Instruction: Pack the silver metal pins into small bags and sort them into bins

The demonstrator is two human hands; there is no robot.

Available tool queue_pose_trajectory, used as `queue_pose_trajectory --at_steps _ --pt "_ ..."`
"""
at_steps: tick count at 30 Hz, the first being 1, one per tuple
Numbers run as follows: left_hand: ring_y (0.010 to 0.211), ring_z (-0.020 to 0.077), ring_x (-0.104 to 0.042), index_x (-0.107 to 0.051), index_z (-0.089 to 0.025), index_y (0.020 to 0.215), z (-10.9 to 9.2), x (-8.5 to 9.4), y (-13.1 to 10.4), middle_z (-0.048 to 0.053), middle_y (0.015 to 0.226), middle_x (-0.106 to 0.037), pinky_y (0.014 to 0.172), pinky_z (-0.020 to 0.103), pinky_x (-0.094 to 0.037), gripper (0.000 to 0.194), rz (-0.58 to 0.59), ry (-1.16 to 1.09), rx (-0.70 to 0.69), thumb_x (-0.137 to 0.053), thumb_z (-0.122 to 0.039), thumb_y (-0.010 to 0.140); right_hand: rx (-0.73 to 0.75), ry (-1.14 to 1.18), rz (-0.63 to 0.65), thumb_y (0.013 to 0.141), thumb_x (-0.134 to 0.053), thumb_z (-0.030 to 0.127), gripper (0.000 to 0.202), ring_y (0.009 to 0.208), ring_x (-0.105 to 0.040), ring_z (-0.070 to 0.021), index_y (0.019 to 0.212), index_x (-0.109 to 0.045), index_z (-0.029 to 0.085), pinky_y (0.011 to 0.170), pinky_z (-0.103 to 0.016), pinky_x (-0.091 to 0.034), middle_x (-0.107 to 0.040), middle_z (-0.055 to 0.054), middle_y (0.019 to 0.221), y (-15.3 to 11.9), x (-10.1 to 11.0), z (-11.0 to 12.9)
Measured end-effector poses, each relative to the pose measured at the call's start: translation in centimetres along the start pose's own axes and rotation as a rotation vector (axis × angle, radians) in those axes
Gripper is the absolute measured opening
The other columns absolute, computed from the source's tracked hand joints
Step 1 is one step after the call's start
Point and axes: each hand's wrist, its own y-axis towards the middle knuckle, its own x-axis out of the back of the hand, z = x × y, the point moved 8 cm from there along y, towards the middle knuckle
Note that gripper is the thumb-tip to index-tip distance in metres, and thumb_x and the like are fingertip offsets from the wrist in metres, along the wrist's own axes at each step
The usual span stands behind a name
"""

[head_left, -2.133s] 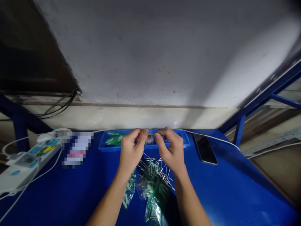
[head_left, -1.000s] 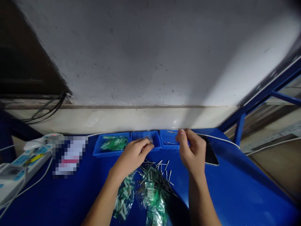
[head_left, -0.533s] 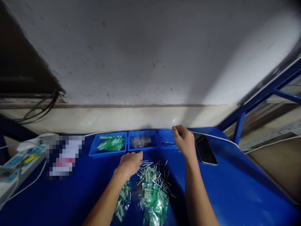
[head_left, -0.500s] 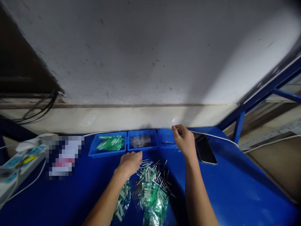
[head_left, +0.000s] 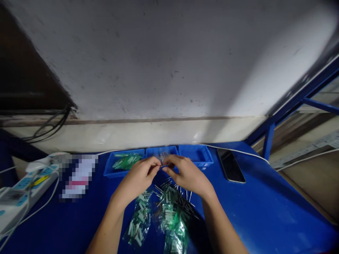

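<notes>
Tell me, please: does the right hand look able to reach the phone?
Probably yes: the phone lies to the right of the right hand, with no visible obstacle between, though it seems to hold a thin piece.

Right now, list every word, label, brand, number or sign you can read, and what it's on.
No text can be read.
Paper: pixelated; only a red band shows.
Power strip: any marking on its grey panel is too blurred to read.
Phone: dark screen, no text visible.
Bags: no legible print.
</notes>
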Motion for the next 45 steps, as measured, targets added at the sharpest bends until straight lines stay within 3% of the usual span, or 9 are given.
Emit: queue_pose_trajectory --at_steps 4,10,16,24,29,33,37,41,45 --pt "0.061 0.0105 -0.056 -0.058 -0.020 0.085 -0.2 0.9 -0.1 -0.003 0.071 -0.063 0.058 0.023 -0.041 0.020 -0.090 -0.020 0.012 -0.041 -0.031 0.089 -0.003 -0.070 -0.081 0.087 -0.043 0.020 0.014 0.075 -0.057 -0.0151 0.088 -0.056 0.020 0.064 -0.027 -0.038 -0.062 -0.004 0.082 0.1 0.2 0.7" --pt "0.058 0.0107 -0.057 -0.055 -0.019 0.070 0.1 1.5 0.1 -0.001 0.063 -0.061 0.056 0.023 -0.041 0.031 -0.199 -0.010 0.038 -0.038 -0.036 0.090 -0.054 -0.182 -0.205 0.094 -0.034 0.027 0.025 0.054 -0.047 -0.0114 0.078 -0.051 0.018 0.053 -0.025 -0.029 -0.055 -0.002 0.065 0.3 0.0 0.6" --pt "0.056 0.0087 -0.051 -0.053 -0.020 0.081 -1.3 2.3 -0.9 -0.005 0.063 -0.056 0.054 0.020 -0.040 0.014 -0.205 -0.041 -0.087 -0.050 -0.032 0.086 -0.039 -0.148 -0.331 0.094 -0.033 0.031 0.032 0.050 -0.040 -0.0096 0.069 -0.049 0.018 0.052 -0.025 -0.028 -0.048 0.001 0.059 0.2 0.4 1.1" --pt "0.061 0.0093 -0.053 -0.054 -0.018 0.070 -2.0 4.1 -1.6 -0.002 0.066 -0.057 0.060 0.022 -0.041 0.026 -0.300 0.019 -0.157 -0.041 -0.029 0.090 0.136 -0.019 -0.278 0.092 -0.039 0.027 0.018 0.073 -0.053 -0.0131 0.092 -0.055 0.018 0.068 -0.027 -0.039 -0.059 -0.003 0.080 -0.6 1.6 3.9" --pt "0.064 0.0099 -0.055 -0.058 -0.020 0.087 -2.8 4.5 -2.3 -0.002 0.074 -0.061 0.062 0.021 -0.044 0.012 -0.385 -0.035 -0.182 -0.051 -0.030 0.086 0.155 -0.025 -0.367 0.092 -0.038 0.024 0.019 0.067 -0.050 -0.0127 0.083 -0.055 0.018 0.064 -0.027 -0.038 -0.056 -0.003 0.075 -1.3 2.8 4.3" --pt "0.061 0.0092 -0.053 -0.056 -0.020 0.082 -4.1 4.7 -3.0 -0.003 0.070 -0.060 0.060 0.021 -0.043 0.011 -0.434 -0.017 -0.222 -0.050 -0.028 0.087 0.135 0.011 -0.410 0.092 -0.036 0.024 0.023 0.063 -0.047 -0.0119 0.076 -0.051 0.018 0.061 -0.026 -0.036 -0.052 -0.001 0.069 -1.7 2.8 4.7" --pt "0.060 0.0100 -0.053 -0.054 -0.018 0.076 -5.0 5.1 -3.5 -0.002 0.065 -0.058 0.061 0.021 -0.042 0.020 -0.463 0.005 -0.217 -0.043 -0.029 0.089 0.191 0.024 -0.349 0.092 -0.033 0.025 0.024 0.062 -0.044 -0.0122 0.073 -0.048 0.018 0.060 -0.026 -0.035 -0.049 -0.001 0.067 -2.0 1.6 6.1" --pt "0.064 0.0119 -0.056 -0.055 -0.019 0.078 -4.1 3.5 -3.5 -0.001 0.069 -0.061 0.062 0.022 -0.043 0.025 -0.374 -0.042 -0.149 -0.040 -0.035 0.090 0.197 0.042 -0.343 0.090 -0.035 0.026 0.026 0.059 -0.042 -0.0119 0.066 -0.043 0.019 0.059 -0.026 -0.034 -0.044 0.001 0.063 -3.6 1.2 5.9" --pt "0.074 0.0156 -0.060 -0.058 -0.023 0.091 0.5 -1.3 -3.5 0.001 0.082 -0.065 0.069 0.025 -0.044 0.024 -0.162 0.024 -0.003 -0.038 -0.035 0.091 0.014 0.011 -0.541 0.090 -0.035 0.030 0.034 0.053 -0.039 -0.0107 0.059 -0.039 0.019 0.054 -0.024 -0.031 -0.040 0.003 0.057 -5.6 2.9 1.4"
